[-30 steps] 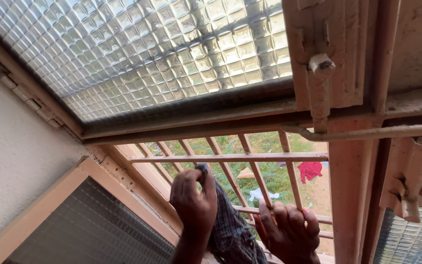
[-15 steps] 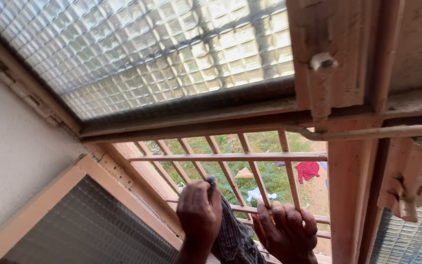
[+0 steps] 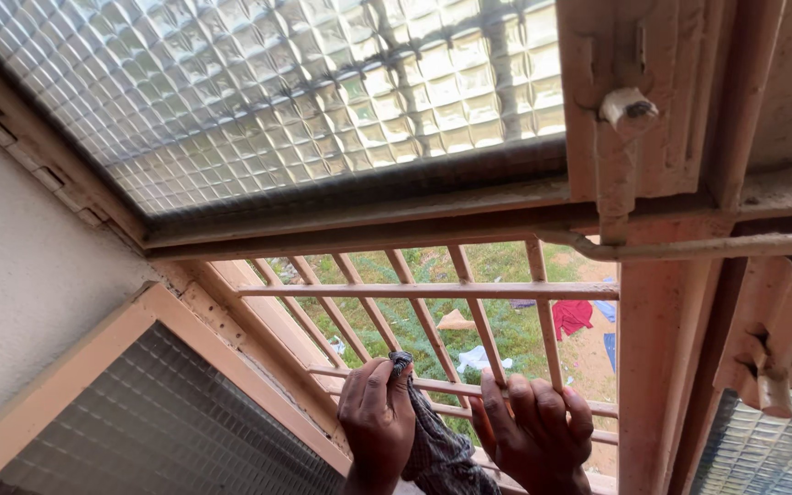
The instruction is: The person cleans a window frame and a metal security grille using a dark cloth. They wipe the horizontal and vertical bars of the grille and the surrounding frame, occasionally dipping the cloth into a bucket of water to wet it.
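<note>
While the left hand point(image 3: 378, 417) is clenched around a bunched dark checked cloth point(image 3: 433, 445), pressing its top end against a bar of the window grille point(image 3: 433, 291), the right hand point(image 3: 535, 431) grasps the lower horizontal rail just to the right, fingers curled over it. The cloth hangs down between the two hands, low in the middle of the view, touching both the left palm and the grille. No container shows anywhere, so nothing sits inside one.

Everything here is window: peach-painted metal, worn and dusty, set into a pale plastered wall point(image 3: 20, 275) on the left. Above, a pane of textured glass point(image 3: 258, 92) in small raised squares fills the upper part, and a darker ribbed pane point(image 3: 176, 431) lies at the near left. A latch bolt point(image 3: 625, 137) is fixed to the frame at the upper right, with a hinge fitting point(image 3: 776, 339) lower on the right edge. Beyond the grille, far below, lie green grass and sandy ground with a red garment point(image 3: 572, 316) spread on it.

Counted: two hands, one cloth, two clearly seen horizontal rails, roughly six slanted bars, two glass panes in full view.
</note>
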